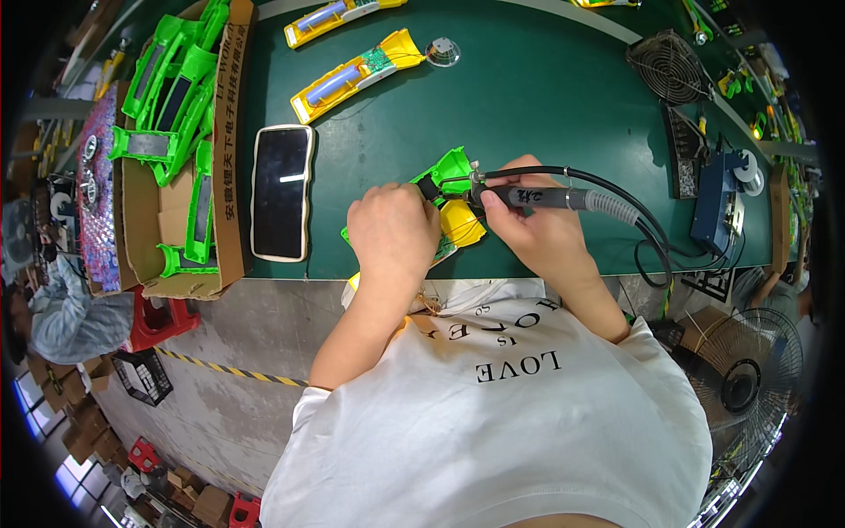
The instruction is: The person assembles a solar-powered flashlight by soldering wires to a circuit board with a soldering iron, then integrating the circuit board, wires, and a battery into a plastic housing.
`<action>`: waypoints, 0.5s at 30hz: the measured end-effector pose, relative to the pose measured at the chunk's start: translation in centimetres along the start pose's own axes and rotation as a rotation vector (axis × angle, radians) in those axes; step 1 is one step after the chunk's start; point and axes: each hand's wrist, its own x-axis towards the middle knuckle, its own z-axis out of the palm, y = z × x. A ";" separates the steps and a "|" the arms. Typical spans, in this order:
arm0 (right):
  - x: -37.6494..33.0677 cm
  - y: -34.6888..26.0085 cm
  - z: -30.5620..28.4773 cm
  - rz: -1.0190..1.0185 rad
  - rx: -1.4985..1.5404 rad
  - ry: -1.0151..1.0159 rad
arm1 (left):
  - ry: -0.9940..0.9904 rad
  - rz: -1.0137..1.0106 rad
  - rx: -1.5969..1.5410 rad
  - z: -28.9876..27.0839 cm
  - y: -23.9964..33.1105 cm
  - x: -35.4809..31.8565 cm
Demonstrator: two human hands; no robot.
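Observation:
My right hand (544,224) is closed around the dark handle of a soldering iron (526,197), whose metal end and wire-feed fitting point left toward my left hand. My left hand (394,231) is curled over a green plastic shell (451,169), steadying it near the table's front edge. A small dark piece (429,187) shows at its fingertips. Close below the iron's tip lies a yellow plastic shell (461,223) with thin wires, partly covered by my left hand. The exact contact of the tip is hidden.
A cardboard box (231,167) of green shells stands at left, beside a phone (282,194). Farther back lies a yellow shell with a battery and circuit board (356,75). Cables run right to a blue soldering unit (717,202); a small fan (666,69) stands behind.

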 end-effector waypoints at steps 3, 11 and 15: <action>0.0 -0.1 0.0 0.002 -0.003 0.008 | -0.002 -0.003 0.011 0.0 0.1 0.0; -0.1 0.1 0.0 -0.037 -0.050 0.010 | 0.011 0.005 -0.007 0.0 0.0 0.0; -0.1 -0.3 0.0 0.028 0.037 -0.015 | 0.015 0.006 -0.010 0.0 0.0 0.0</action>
